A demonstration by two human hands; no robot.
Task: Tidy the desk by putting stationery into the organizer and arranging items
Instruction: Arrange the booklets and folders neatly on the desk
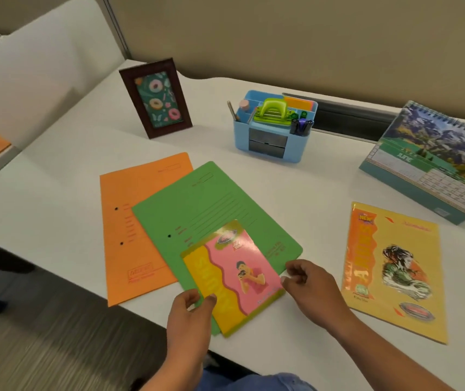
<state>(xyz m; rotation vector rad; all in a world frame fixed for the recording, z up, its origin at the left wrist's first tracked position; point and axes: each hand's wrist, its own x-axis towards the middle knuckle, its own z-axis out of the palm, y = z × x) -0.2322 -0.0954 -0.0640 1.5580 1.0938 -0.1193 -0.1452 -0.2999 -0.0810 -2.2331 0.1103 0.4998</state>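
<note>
A small pink and yellow notebook [232, 273] lies on a green folder [214, 210] near the desk's front edge. My left hand [190, 314] pinches the notebook's near left corner. Fingers of my right hand [307, 283] touch the notebook's right edge where it meets the folder's corner. An orange folder [132, 221] lies partly under the green one, to its left. The blue organizer [273, 128] stands at the back, holding pens, markers, a green hole punch and sticky notes.
A dark-framed picture [156, 98] stands at the back left. A spiral desk calendar [434, 162] stands at the right. A yellow notebook [392, 266] lies flat in front of it. The desk's front edge runs diagonally under my hands.
</note>
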